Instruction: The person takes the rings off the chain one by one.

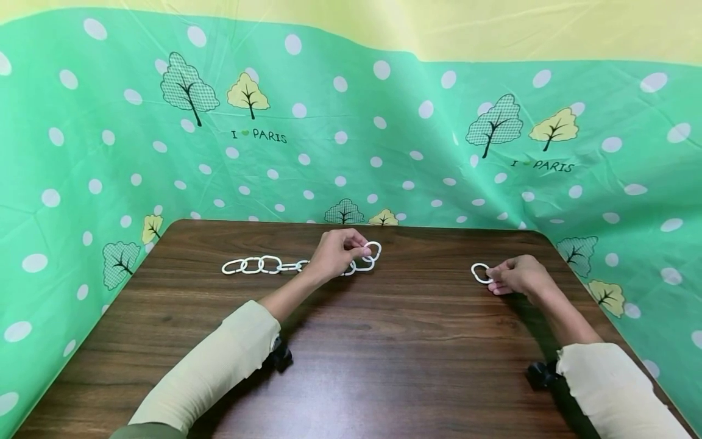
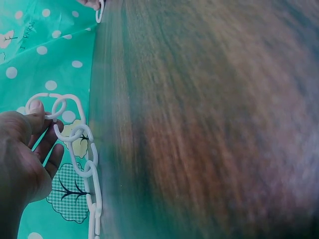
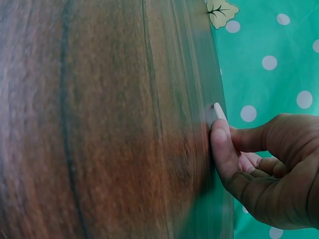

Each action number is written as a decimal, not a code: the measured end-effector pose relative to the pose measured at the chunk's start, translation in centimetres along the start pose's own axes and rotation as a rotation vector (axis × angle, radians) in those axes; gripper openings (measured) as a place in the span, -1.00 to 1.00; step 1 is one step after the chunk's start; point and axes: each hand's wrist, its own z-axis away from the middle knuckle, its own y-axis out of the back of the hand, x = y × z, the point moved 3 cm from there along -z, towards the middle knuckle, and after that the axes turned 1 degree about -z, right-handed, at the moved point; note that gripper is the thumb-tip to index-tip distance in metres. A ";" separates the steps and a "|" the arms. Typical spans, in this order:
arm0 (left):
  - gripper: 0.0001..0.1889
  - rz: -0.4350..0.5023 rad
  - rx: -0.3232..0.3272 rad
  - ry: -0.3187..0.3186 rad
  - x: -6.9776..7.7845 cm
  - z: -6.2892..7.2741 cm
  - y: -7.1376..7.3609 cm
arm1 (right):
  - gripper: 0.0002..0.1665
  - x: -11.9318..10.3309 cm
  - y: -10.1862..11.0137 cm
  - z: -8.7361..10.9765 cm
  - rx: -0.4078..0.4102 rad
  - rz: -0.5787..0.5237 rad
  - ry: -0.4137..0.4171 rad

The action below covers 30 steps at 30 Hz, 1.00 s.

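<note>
A chain of white plastic links (image 1: 270, 264) lies across the back of the wooden table, its middle hidden behind my left hand (image 1: 336, 253). Thumb and fingers of that hand pinch the link at the chain's right end (image 1: 375, 245), which is raised off the tabletop. In the left wrist view the linked chain (image 2: 75, 132) hangs from the pinched end. Farther right, my right hand (image 1: 521, 275) pinches one loose white link (image 1: 479, 273) by its right side. The right wrist view shows only a small tip of this link (image 3: 219, 110) past the fingers.
The dark wooden table (image 1: 384, 341) ends at a green dotted cloth (image 1: 340, 158) that hangs behind it and along both sides. A black wrist camera (image 1: 281, 355) sits on the left sleeve, and another black camera (image 1: 542, 375) is at the right one.
</note>
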 end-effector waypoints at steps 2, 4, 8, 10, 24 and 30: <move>-0.91 0.001 0.000 0.001 0.0 0.0 0.0 | -0.60 0.0 0.0 0.0 0.002 0.001 -0.002; -0.91 0.000 0.000 0.000 0.0 0.1 0.0 | -0.60 -0.1 -0.1 0.0 0.005 0.003 -0.004; -0.90 -0.012 0.001 -0.006 0.0 0.1 0.1 | -0.60 -0.1 -0.1 0.0 0.011 0.012 -0.009; -0.88 -0.018 0.002 -0.012 0.1 0.1 0.1 | -0.60 -0.1 -0.1 0.0 0.014 0.013 -0.013; -0.89 -0.017 -0.001 -0.009 0.2 0.0 0.0 | -0.63 0.0 -0.1 -0.3 -0.004 -0.006 -0.024; -0.89 -0.021 -0.002 -0.010 0.3 0.0 0.1 | -0.59 0.2 0.2 -0.4 0.006 0.006 -0.012</move>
